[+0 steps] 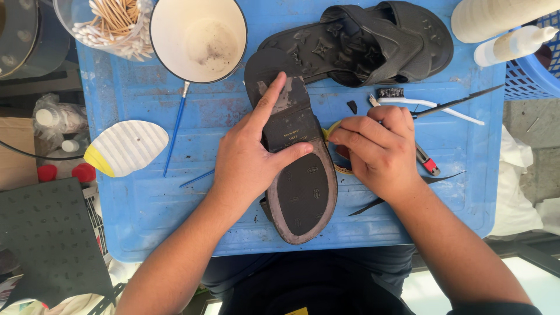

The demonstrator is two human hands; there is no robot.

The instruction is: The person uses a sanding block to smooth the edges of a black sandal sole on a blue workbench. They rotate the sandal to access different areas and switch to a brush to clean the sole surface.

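On the blue plastic worktop an upturned shoe lies sole-up — the left hand presses it flat, fingers spread, steadying it; the right hand curls around a small round tin beside it.

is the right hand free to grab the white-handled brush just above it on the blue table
Probably not at once: the right hand is closed on something small beside the upturned shoe sole. The white-handled brush lies close above it, nothing between.

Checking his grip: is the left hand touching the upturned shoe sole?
Touching. The head view shows the left hand pressed flat on the shoe sole, index finger and thumb lying across it.
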